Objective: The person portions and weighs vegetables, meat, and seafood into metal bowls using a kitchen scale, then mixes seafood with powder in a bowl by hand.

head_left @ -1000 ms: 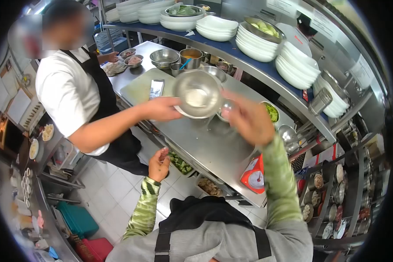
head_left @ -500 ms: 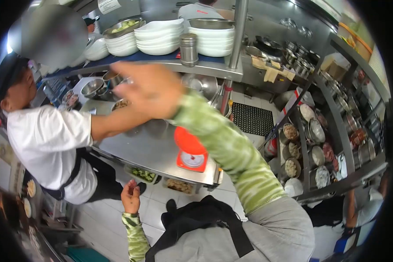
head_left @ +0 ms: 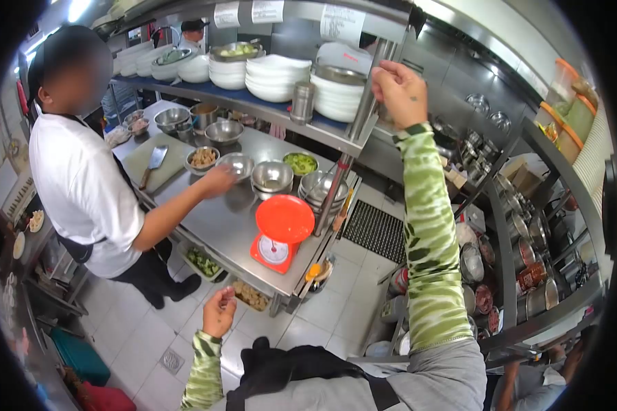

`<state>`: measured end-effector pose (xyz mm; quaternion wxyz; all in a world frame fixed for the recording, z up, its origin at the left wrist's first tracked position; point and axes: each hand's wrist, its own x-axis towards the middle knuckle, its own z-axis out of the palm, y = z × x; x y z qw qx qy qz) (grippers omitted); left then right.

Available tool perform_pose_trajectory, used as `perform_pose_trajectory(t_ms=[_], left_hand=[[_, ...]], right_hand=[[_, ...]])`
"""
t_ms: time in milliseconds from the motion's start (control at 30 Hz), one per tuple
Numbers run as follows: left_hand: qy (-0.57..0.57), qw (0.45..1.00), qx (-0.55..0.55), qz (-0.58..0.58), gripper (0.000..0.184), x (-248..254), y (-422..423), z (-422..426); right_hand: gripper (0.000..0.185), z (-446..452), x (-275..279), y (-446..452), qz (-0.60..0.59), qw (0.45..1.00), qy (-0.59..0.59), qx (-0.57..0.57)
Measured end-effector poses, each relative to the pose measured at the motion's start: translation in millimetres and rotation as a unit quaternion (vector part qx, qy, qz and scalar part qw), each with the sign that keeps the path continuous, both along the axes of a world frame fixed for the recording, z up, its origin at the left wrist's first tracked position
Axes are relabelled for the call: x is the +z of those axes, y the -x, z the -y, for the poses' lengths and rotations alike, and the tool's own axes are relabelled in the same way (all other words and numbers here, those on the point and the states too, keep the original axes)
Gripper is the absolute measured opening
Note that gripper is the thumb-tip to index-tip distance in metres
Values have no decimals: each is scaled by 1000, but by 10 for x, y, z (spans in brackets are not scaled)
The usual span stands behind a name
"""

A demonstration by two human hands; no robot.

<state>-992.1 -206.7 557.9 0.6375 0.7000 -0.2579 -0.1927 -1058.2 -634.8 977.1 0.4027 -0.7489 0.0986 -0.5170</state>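
My right hand (head_left: 399, 94) is raised high beside the steel shelf post (head_left: 369, 85), its fingers curled and fingertips pressed together; whether anything small is between them I cannot make out. Low above the floor, my left hand (head_left: 219, 312) has loosely closed fingers with nothing visible in them. It is nearest to a tub of pale pieces (head_left: 248, 296) under the counter. An orange kitchen scale (head_left: 274, 253) with a round orange pan (head_left: 285, 218) stands on the steel counter (head_left: 209, 205), between my two arms.
A co-worker (head_left: 89, 171) in white stands at left, a blurred hand (head_left: 216, 181) reaching over the counter near metal bowls (head_left: 272, 177). A cleaver (head_left: 155, 159) lies on a cutting board (head_left: 176, 152). White bowls (head_left: 277, 77) stack on the shelf. A rack (head_left: 490, 253) stands right.
My right hand has moved right and up, away from the co-worker's arm that it overlapped in view. The co-worker's hand is now over the counter bowls. My left fingers have curled in more.
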Motion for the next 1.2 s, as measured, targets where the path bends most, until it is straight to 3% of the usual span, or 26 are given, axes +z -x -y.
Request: perform_pose_trajectory(t_ms=[133,167,267,367,433,467,500,533,633,700,733,800,833,933,967,1100,1167,1200], left_hand=[[42,999,4,-28,32,124,60,7],[47,999,3,-26,33,166,16,4],[59,998,-5,-24,34,176,-113,-76],[83,996,-28,-9,38,96,-408,-122],[93,991,-59,70,42,510,-665,-53],[100,986,-67,115,48,775,-837,11],[108,980,-75,152,56,1149,-1007,71],[164,973,-71,145,64,1491,-1173,184],[270,946,-114,134,77,2464,-1615,467],[166,970,-156,89,78,2949,-1768,687],[128,959,-247,61,79,3096,-1836,888],[111,943,-308,66,81,3336,-1902,1400],[86,948,-289,106,81,3488,-1847,1556],[36,915,-353,189,77,3415,-1766,2238],[22,901,-370,224,74,3334,-1682,2346],[55,844,-423,326,59,2915,-986,2137],[77,843,-453,279,52,2576,-746,1938],[88,851,-484,183,51,2391,-656,1856]], right_hand=[[61,45,230,-562,79,996,-45,-17],[71,76,313,-628,54,997,-50,-1],[66,93,466,-802,37,992,-113,48],[57,193,547,-892,38,983,-177,-44],[57,207,607,-931,18,971,-213,-108],[56,453,524,-1040,90,975,-191,-76],[63,610,515,-1048,76,974,-212,-33],[51,641,504,-1062,75,979,-189,-24],[47,422,569,-1116,67,980,-187,-13],[48,277,551,-970,69,979,-190,-30],[51,263,541,-968,78,979,-185,-40],[51,286,534,-939,63,982,-177,-24],[48,266,549,-930,61,981,-179,-33],[40,213,549,-919,64,977,-201,-26],[38,228,546,-893,57,978,-200,28],[38,181,528,-880,70,983,-162,47],[37,185,520,-885,72,982,-162,68],[37,182,524,-884,84,981,-155,81]])
